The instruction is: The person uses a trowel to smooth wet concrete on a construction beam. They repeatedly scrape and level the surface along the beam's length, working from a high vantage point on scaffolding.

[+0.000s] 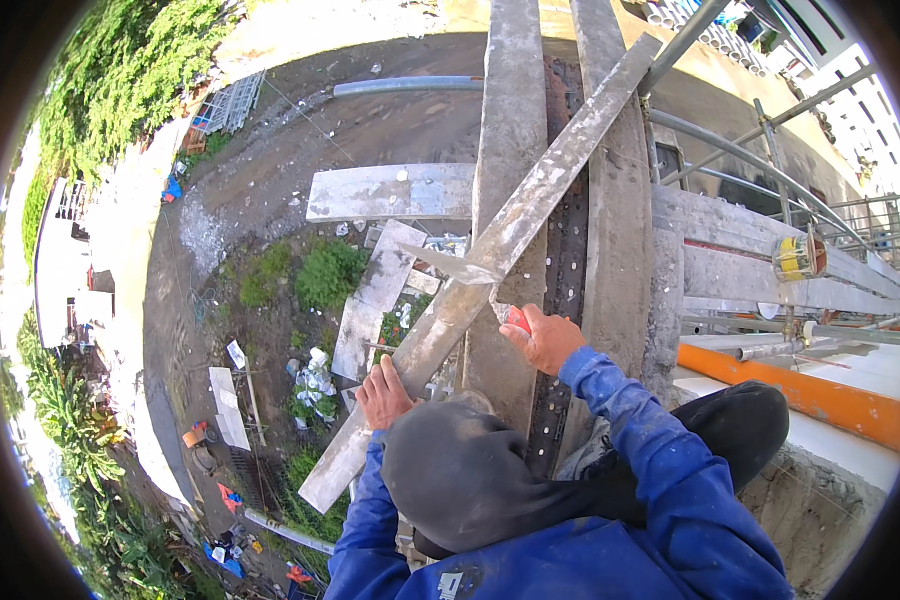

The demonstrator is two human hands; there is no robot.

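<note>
My left hand [385, 392] is closed on the edge of a long, mortar-stained board [555, 158] that lies diagonally across two concrete beams [510, 130]. My right hand [545, 338] grips the red handle of a trowel [450, 264], whose pointed, pale-coated blade lies over or on the board just above that hand. Between the beams runs a dark narrow channel [560, 230] with small pale bits in it. My bent leg [730, 430] rests at the right.
The perch is high above dirt ground [270, 150] with loose panels [390, 190], rubble and plants [330, 275]. At right are scaffold tubes [730, 150], concrete planks [740, 270], a yellow bucket [795, 258] and an orange rail [790, 385]. A thin line crosses at upper left.
</note>
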